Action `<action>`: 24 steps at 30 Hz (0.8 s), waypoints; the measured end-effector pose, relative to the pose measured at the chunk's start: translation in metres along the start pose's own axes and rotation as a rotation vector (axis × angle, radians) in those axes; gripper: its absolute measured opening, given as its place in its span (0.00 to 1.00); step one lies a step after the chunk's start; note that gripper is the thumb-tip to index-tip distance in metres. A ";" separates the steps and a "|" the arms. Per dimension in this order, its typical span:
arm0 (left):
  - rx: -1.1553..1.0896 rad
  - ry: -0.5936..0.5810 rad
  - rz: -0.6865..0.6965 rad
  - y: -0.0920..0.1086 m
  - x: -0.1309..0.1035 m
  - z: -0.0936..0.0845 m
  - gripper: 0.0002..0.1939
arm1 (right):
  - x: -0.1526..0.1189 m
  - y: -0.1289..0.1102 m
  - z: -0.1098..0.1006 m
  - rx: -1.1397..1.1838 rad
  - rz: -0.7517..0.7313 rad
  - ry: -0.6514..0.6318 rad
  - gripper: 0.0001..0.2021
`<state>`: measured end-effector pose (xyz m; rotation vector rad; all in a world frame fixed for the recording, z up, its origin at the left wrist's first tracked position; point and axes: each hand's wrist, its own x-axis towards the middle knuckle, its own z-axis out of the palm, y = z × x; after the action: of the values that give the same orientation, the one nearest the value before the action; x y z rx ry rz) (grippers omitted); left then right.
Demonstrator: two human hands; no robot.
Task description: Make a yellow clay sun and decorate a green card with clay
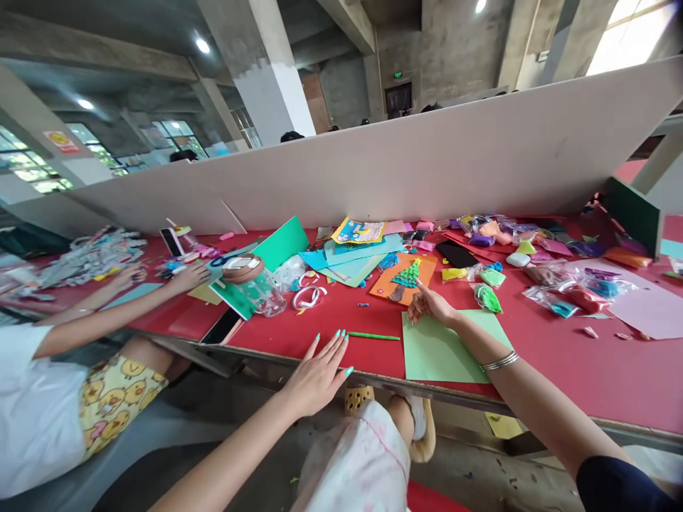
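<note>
My left hand [320, 371] lies flat at the table's front edge, fingers stretched out, with nothing in it. Just beyond its fingertips is a thin bright green clay roll [376, 337] on the red surface. My right hand [431, 304] reaches over a light green paper sheet [453, 348]. Its index finger is extended to the lower right of a green clay tree [408, 274] on an orange card [381, 284], while the other fingers bend loosely. I cannot tell whether the fingertip touches the tree. A brown clay piece [398, 292] forms the base below the tree.
Packets of coloured clay [485, 297] and scraps spread over the right side. A lidded clear jar [259, 284], a white tape roll [309, 297] and a phone [221, 327] lie left. Another person's hand [192, 276] works farther left. A pale partition [373, 178] runs behind.
</note>
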<state>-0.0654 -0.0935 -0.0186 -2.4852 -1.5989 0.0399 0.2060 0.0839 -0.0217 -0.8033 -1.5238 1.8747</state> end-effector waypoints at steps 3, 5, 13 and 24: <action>-0.017 -0.062 0.007 0.008 -0.001 0.001 0.30 | -0.001 0.002 -0.002 -0.005 -0.009 0.017 0.32; -0.012 -0.061 0.003 0.012 -0.004 -0.004 0.31 | -0.002 0.003 -0.003 -0.002 -0.020 0.035 0.32; 0.017 -0.123 0.041 0.016 -0.003 -0.021 0.31 | -0.007 -0.002 0.000 -0.010 -0.051 0.026 0.32; -0.065 -0.011 0.105 -0.002 0.039 0.020 0.38 | -0.006 -0.001 0.003 0.000 -0.038 0.043 0.32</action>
<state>-0.0531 -0.0546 -0.0354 -2.6210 -1.4958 0.0157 0.2074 0.0776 -0.0200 -0.8045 -1.5021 1.8186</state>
